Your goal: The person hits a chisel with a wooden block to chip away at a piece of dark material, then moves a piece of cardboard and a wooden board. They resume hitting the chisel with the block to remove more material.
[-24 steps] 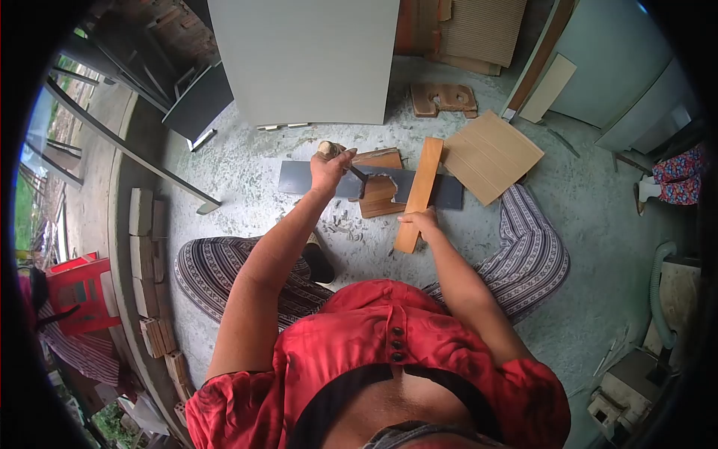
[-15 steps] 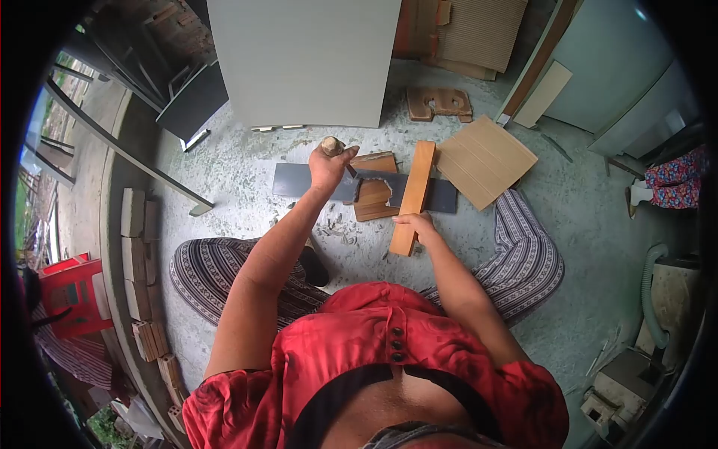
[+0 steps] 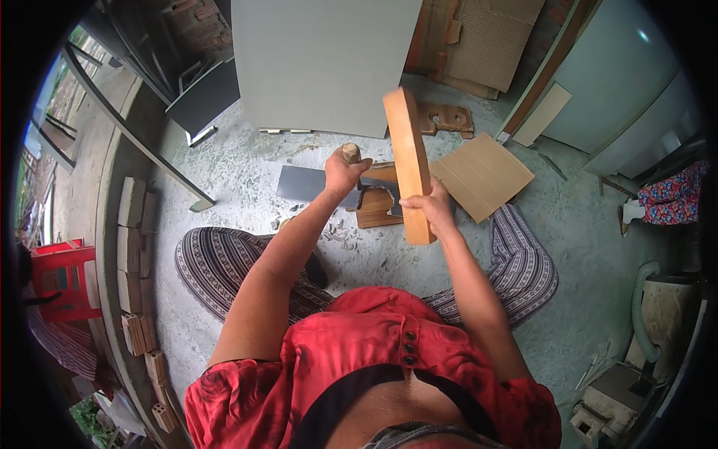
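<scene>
My left hand [image 3: 342, 173] is closed around a chisel [image 3: 351, 153] with a round wooden handle end facing up. Its lower end meets a dark grey board [image 3: 301, 184] lying on the floor, beside a jagged opening. Through that opening shows a brown wooden board [image 3: 375, 211] underneath. My right hand [image 3: 437, 209] grips the lower end of a thick, light-brown wooden block [image 3: 411, 161]. The block is raised above the right part of the grey board and hides some of it.
Chips lie scattered on the concrete floor [image 3: 340, 251]. A cardboard piece [image 3: 482, 178] is at the right, near my knee. Behind stand a large pale panel [image 3: 321, 67] and a brown piece with cutouts [image 3: 446, 120]. Bricks [image 3: 129, 247] line the left edge. Another person's patterned clothing [image 3: 673, 193] shows far right.
My right hand has lifted the wooden block off the grey board, closer to the camera. My left hand keeps the chisel at the opening. The whole view has shifted slightly.
</scene>
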`<act>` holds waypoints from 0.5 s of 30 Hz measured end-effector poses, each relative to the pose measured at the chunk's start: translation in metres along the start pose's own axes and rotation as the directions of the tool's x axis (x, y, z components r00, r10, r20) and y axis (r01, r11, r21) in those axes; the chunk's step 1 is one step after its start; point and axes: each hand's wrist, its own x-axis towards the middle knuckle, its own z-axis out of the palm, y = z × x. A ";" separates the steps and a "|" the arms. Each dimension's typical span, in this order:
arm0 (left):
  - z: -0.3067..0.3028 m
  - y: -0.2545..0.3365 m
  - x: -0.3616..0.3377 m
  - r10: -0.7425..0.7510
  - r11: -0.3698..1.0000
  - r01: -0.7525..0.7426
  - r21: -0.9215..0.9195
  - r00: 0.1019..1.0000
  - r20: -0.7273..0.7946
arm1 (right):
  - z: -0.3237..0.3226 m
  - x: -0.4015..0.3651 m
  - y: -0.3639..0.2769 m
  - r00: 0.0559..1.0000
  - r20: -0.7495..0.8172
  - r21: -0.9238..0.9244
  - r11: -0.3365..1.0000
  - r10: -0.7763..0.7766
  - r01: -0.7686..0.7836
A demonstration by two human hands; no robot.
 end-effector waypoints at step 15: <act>0.007 0.001 -0.014 -0.008 0.998 0.013 -0.063 0.997 0.076 | -0.014 -0.032 -0.101 0.970 0.245 -0.757 0.627 0.015 0.182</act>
